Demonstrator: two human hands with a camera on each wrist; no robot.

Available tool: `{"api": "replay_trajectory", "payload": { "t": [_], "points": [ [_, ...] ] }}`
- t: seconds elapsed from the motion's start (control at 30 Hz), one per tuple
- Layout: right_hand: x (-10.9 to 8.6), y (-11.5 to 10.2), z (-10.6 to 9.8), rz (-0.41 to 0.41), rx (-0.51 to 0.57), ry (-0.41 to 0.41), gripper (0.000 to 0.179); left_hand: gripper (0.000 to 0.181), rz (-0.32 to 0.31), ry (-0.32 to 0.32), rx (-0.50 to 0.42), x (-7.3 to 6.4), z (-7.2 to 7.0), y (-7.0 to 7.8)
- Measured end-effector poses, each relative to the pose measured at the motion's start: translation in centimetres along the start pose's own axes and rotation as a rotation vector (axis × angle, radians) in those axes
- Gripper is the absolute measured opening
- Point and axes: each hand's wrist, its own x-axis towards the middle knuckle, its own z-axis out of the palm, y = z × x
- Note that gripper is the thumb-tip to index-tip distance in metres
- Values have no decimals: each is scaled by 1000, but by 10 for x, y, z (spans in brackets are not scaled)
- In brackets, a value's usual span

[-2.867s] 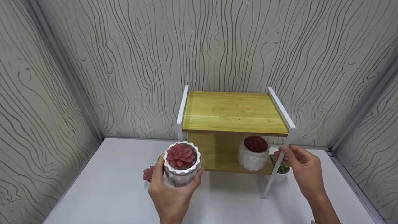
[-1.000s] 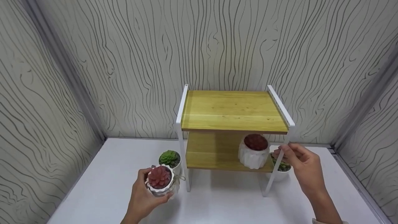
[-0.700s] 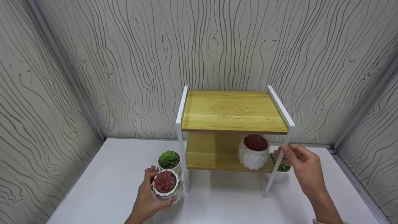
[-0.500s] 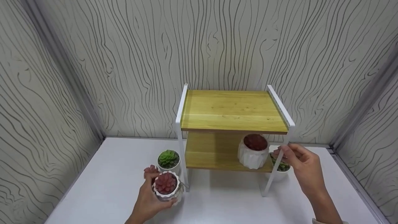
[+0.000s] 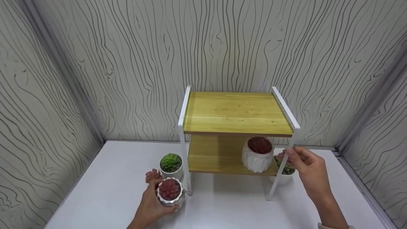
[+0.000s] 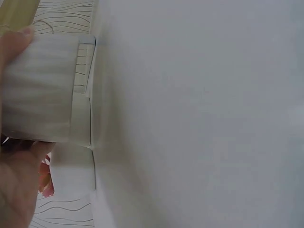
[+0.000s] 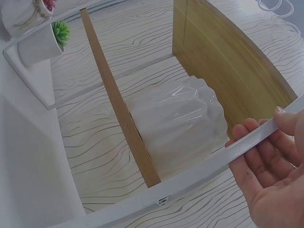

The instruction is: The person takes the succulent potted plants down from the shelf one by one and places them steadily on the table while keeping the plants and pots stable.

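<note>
My left hand (image 5: 148, 203) grips a small white pot with a red succulent (image 5: 169, 190), a twine bow on its side. In the left wrist view, this white pot (image 6: 40, 88) is close over the table. Beyond it stand a green potted succulent (image 5: 171, 163) and a pink succulent (image 5: 153, 175), partly covered by my fingers. My right hand (image 5: 313, 174) pinches the white front leg (image 5: 279, 175) of a two-tier wooden shelf (image 5: 238, 113) between thumb and fingers. A fluted white pot with a dark red succulent (image 5: 259, 156) sits at the right on the lower board.
Behind the shelf's right leg, another green potted succulent (image 5: 286, 170) stands on the white table (image 5: 105, 187), partly hidden. Wood-grain patterned panels (image 5: 219, 47) rise at the back and both sides. The shelf's left leg (image 5: 185, 159) is just right of the held pot.
My left hand has carried the red potted succulent from in front of the shelf down and left, beside the shelf's left leg. My right hand has stayed on the right leg.
</note>
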Motion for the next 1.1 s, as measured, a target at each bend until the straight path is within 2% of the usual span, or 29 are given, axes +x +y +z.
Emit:
{"api": "replay_trajectory", "payload": {
  "t": [0.3, 0.63, 0.9, 1.1],
  "points": [
    [-1, 0, 0, 3, 31, 10, 34, 101, -89, -48, 38, 5, -1, -2],
    [-1, 1, 0, 6, 16, 4, 36, 100, -67, -94, 61, 10, -1, -4],
    [0, 0, 1, 3, 10, 1, 36, 102, -116, -91, 36, 11, -3, -5],
    [0, 1, 1, 7, 38, 3, 34, 102, -116, -101, 25, 11, -4, -4]
  ]
}}
